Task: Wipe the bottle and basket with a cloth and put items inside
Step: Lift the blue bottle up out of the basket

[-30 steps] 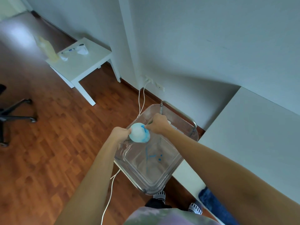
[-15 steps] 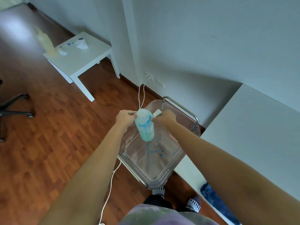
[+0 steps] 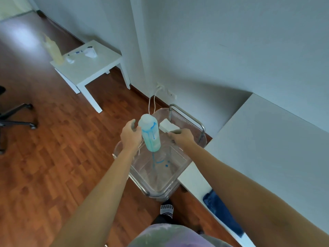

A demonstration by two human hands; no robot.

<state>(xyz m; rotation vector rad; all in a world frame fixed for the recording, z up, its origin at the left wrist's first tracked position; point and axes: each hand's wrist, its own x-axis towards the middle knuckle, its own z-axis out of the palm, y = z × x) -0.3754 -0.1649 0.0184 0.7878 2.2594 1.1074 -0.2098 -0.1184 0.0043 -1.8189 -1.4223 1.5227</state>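
A translucent white bottle (image 3: 150,134) streaked with blue drips is held upright over the basket, and my left hand (image 3: 130,135) grips it from the left side. A little to the right of the bottle, my right hand (image 3: 183,137) pinches a folded white cloth (image 3: 166,126), which is apart from the bottle. Below both hands stands a clear plastic basket (image 3: 161,190) with a metal handle (image 3: 188,117). Blue smears and drops (image 3: 161,162) mark its floor.
A white desk (image 3: 270,145) runs along the right, with a dark blue cloth (image 3: 222,213) at its near edge. A white side table (image 3: 89,68) at the back left carries a yellowish bottle (image 3: 53,49). A chair base (image 3: 17,120) stands far left. A white cable (image 3: 151,103) hangs behind the basket.
The bottle has been tipped from bottom-toward-me to nearly upright and raised. My right hand with the cloth has drawn away from it to the right.
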